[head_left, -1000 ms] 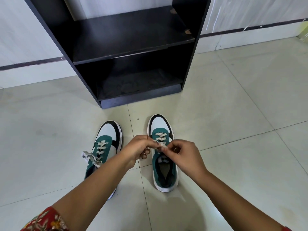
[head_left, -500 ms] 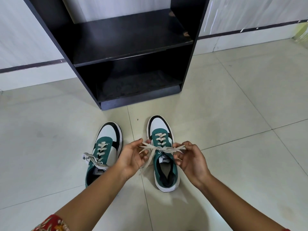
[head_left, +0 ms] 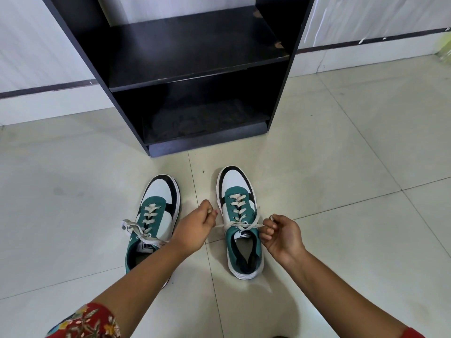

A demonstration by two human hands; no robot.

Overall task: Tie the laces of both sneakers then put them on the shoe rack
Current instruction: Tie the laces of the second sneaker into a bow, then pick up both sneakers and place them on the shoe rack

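Furthest out to the left of both grips, the left green, white and black lace-up sneaker (head_left: 152, 223) stands on the pale tiled floor (head_left: 73, 203), toe toward the rack. Its flat cream lace (head_left: 139, 231) lies in a loose loop over the outer side, with no finished bow that I can make out (so this one looks untied and waiting its turn).

The left hand (head_left: 192, 230) sits in the gap between the two shoes, its forearm crossing the left sneaker's heel. Its grip is closed narrow, pinching one end of the cream lace of the right sneaker (head_left: 238, 225) and drawing it out sideways.

Between the two grips stands the right green, white and black sneaker (head_left: 240, 223), also toe toward the rack. The lace crosses low over the tongue, and the two ends run taut and outward, which I read as a first knot being cinched; both hands pull apart so the shoe stays put rather than sliding.

The right hand (head_left: 280, 236) is just right of that shoe's collar, fingers curled tight on the other lace end.

Ahead of both grips, well apart from them, the dark wooden two-shelf shoe rack (head_left: 195, 76) stands empty against the wall, so neither shoe is stowed yet.
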